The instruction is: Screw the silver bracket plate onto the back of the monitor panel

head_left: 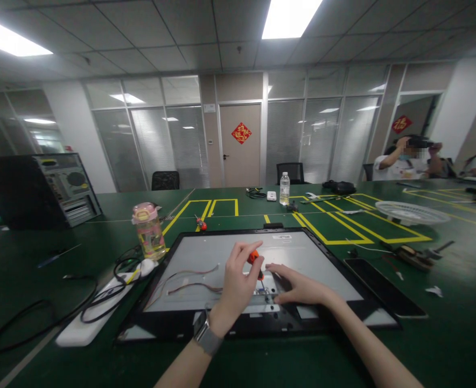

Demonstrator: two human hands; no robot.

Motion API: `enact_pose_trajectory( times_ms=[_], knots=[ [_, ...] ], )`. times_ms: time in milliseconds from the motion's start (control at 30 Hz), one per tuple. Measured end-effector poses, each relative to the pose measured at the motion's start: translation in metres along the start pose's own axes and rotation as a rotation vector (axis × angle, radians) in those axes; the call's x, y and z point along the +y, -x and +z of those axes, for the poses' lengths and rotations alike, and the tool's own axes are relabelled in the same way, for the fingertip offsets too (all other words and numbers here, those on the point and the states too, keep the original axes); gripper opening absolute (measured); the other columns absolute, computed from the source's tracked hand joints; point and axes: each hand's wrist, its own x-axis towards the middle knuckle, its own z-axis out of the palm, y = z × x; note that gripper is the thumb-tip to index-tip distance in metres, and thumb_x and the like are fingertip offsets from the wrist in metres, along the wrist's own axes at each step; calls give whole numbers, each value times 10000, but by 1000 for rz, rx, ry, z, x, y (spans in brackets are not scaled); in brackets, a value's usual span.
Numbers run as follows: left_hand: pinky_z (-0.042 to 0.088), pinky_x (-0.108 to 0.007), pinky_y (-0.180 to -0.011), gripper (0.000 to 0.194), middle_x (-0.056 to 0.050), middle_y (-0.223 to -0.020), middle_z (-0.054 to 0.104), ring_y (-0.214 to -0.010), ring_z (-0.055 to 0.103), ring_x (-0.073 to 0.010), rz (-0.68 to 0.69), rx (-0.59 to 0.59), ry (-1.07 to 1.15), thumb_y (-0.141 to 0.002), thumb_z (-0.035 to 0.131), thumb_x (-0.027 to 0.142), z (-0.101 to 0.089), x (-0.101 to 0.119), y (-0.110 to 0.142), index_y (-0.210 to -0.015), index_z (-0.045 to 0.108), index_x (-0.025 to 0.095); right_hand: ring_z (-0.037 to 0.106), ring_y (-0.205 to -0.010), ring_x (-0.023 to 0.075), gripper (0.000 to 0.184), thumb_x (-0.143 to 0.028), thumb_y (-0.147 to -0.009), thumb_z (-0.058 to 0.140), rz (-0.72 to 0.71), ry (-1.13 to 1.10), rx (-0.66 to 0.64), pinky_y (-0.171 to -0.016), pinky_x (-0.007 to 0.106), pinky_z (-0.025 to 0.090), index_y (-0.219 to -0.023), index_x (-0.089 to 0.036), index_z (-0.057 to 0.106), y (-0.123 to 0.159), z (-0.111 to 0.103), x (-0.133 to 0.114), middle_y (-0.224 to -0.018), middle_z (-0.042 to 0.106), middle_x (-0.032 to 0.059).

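A flat display panel [302,248] with a grey back and black frame lies on the table before me. My left hand [238,275] is closed around the handle of an orange-and-black screwdriver [254,256]. Its shaft points down at a small metal bracket [269,308] on the panel, but whether the tip sits in a screw cannot be made out. At the bracket's right side rests my right hand [300,284], fingers apart, with nothing visible in it. Thin wires [193,286] run across the panel's left half.
On the left are a power strip [96,312], black cables [40,304], a pink-lidded bottle [147,231] and a computer case [70,183]. A black slab [383,285] and a white round rack [411,212] lie right. Behind stands a water bottle [285,189]; a person [403,161] sits far right.
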Motion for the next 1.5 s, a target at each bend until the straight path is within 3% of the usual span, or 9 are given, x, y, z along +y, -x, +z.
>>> enact_pose_trajectory(
  times_ms=[67,233,333,500,667,900,1133,1367,1500],
  knots=[
    [453,-293,-752,229,-14,-857,503,-748,530,-149,-24,9,1,-877,517,248,0,1,1,-1076,629,222,334,-1331,288,846,-442,-663,726,6,2,-1,-1122,415,238,-1386,-175,376,0,0,-2,-1457,369,121],
    [450,-319,-830,326,-57,-1020,561,-902,570,-171,-110,12,108,-942,343,231,-1,3,0,-1164,581,217,315,-1341,303,836,-460,-662,724,18,-5,-12,-1127,429,225,-1383,-200,386,1,-1,-5,-1462,364,106],
    [472,-290,-755,293,-49,-989,603,-815,600,-157,-140,18,150,-926,400,243,1,-1,0,-1156,579,214,313,-1342,301,830,-448,-665,724,18,-10,-14,-1126,421,229,-1382,-200,387,1,-1,-4,-1463,362,107],
    [459,-282,-725,191,-5,-778,544,-726,547,-151,3,72,24,-848,569,262,2,-1,4,-1013,647,208,338,-1327,298,825,-411,-663,732,-11,-13,4,-1116,423,248,-1381,-200,386,0,1,-1,-1455,372,109],
    [453,-326,-817,346,-84,-1035,554,-937,545,-189,56,12,34,-950,332,225,-1,6,7,-1209,559,196,321,-1337,303,833,-399,-653,740,1,-8,3,-1126,429,226,-1377,-177,393,-1,1,1,-1463,358,123],
    [479,-279,-721,216,-27,-889,510,-761,547,-147,-12,67,52,-887,517,264,4,0,8,-1060,640,225,314,-1341,302,859,-420,-664,732,-8,-9,-10,-1128,416,224,-1394,-154,364,-1,1,-3,-1464,353,136],
    [409,-358,-936,355,-98,-1174,540,-1087,511,-206,-4,19,90,-946,336,208,-1,3,7,-1238,538,195,314,-1343,296,844,-394,-670,730,13,7,-10,-1129,393,229,-1383,-110,377,1,0,-6,-1470,340,151],
    [472,-286,-746,209,-28,-882,548,-761,561,-149,2,108,39,-847,561,206,4,0,7,-1035,652,220,313,-1346,290,837,-395,-665,740,-31,-15,-3,-1128,404,223,-1383,-159,379,-1,1,0,-1472,345,130],
    [461,-311,-801,290,-60,-993,578,-885,569,-174,7,29,108,-903,436,188,3,2,8,-1144,595,213,323,-1340,294,828,-388,-665,736,-17,-5,-3,-1124,411,232,-1376,-143,391,-2,1,1,-1467,351,142]
  ],
)
